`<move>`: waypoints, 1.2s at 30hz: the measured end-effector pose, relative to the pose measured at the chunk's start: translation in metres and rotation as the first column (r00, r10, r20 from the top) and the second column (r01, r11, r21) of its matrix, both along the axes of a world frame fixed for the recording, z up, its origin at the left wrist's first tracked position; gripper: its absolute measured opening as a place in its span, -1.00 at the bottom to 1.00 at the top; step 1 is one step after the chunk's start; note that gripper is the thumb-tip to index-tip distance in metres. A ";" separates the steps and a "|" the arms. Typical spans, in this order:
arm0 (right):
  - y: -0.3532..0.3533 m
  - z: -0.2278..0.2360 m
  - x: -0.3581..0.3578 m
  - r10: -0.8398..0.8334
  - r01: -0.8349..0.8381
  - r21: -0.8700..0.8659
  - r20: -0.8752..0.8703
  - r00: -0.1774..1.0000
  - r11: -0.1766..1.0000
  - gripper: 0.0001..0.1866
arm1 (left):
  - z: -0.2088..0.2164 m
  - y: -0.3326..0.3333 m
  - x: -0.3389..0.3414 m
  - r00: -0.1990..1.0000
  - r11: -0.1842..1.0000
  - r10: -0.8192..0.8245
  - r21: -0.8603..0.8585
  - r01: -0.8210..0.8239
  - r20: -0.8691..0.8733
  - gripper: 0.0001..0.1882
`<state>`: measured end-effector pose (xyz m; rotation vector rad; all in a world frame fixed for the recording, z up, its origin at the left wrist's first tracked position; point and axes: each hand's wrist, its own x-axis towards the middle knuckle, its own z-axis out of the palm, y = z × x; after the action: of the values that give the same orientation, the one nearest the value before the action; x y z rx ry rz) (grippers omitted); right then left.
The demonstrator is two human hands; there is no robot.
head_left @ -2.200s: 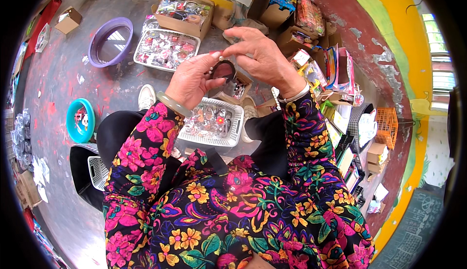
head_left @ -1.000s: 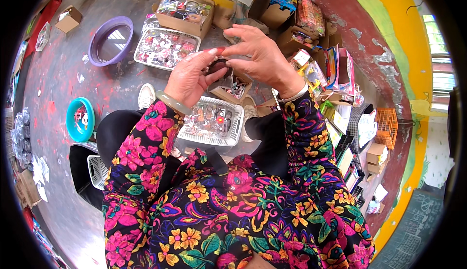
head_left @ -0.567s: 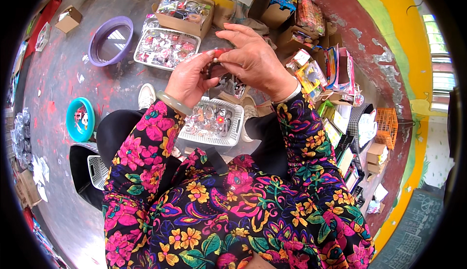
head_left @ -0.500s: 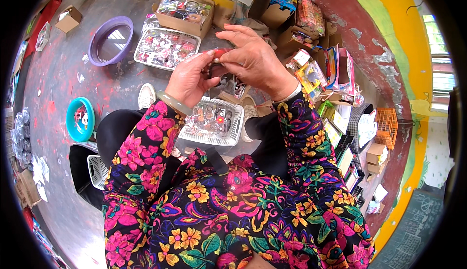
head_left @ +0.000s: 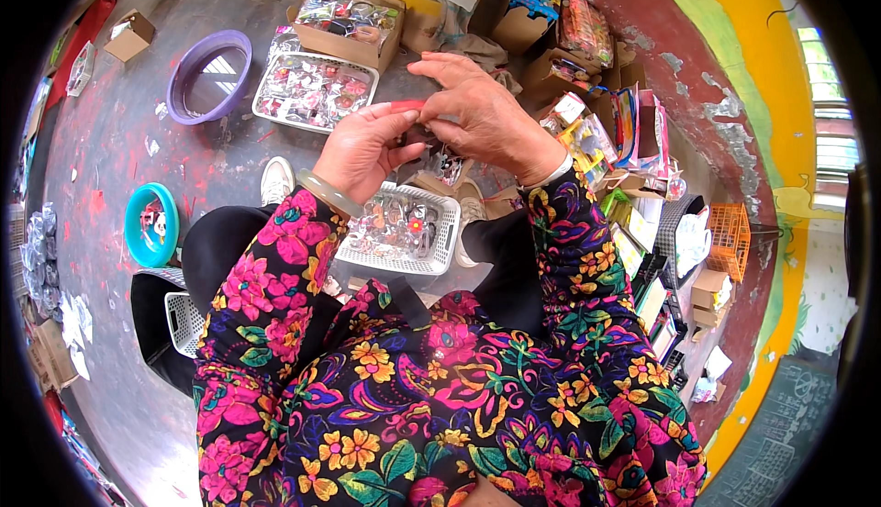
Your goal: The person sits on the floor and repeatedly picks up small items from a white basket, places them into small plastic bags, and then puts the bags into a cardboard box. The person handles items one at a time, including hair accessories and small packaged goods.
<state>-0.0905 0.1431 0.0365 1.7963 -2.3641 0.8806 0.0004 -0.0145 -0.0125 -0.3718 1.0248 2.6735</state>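
Observation:
In front of me, above the floor, both hands meet at the fingertips. My left hand [head_left: 362, 147], with a pale bangle at its wrist, pinches thumb against index finger. A red strip [head_left: 407, 105] shows along that index finger; whether it is wrapped on the finger or held, I cannot tell. My right hand [head_left: 489, 120] pinches at the same spot, its upper fingers raised and stretched to the left. What lies between the fingertips is mostly hidden and too small to name. Below the hands, between my feet, a white basket [head_left: 447, 244] holds small packaged trinkets, one with a red flower.
Beyond my hands stand another white basket [head_left: 260, 109] of packaged trinkets and a cardboard box [head_left: 390, 46] of similar packets. A purple basin [head_left: 172, 85] and a teal basin [head_left: 134, 243] are at left. Boxes, books and an orange crate [head_left: 730, 243] line the right wall.
My fingertips have shifted slightly, and the right hand has turned a little and moved slightly down. A pearl-like bead seen between the fingers earlier is now hidden.

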 end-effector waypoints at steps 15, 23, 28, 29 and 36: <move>-0.006 -0.008 0.001 -0.059 0.064 -0.053 0.092 0.994 0.997 -0.79 | 0.002 -0.005 0.000 1.000 0.997 -0.002 0.071 0.002 -0.008 -0.72; -0.004 -0.004 -0.001 -0.048 0.064 -0.093 0.160 0.986 0.994 -0.85 | 0.007 -0.007 0.002 0.998 0.993 0.016 0.119 -0.010 -0.053 -0.70; -0.005 -0.007 -0.003 -0.008 0.025 -0.117 0.141 0.990 0.993 -0.89 | 0.002 -0.005 0.001 0.999 0.998 0.004 0.064 -0.002 -0.041 -0.67; -0.005 -0.008 -0.003 -0.009 0.027 -0.125 0.135 0.991 0.992 -0.90 | 0.002 -0.005 0.001 0.999 0.998 0.011 0.064 -0.008 -0.045 -0.67; -0.010 -0.012 0.002 -0.101 0.127 -0.148 0.173 0.980 0.981 -0.89 | 0.008 -0.004 0.001 0.996 0.996 0.015 0.086 -0.007 -0.084 -0.68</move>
<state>-0.0885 0.1328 0.0243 1.5681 -2.3851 1.2054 0.0016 -0.0187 -0.0048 -0.2504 0.9291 2.7533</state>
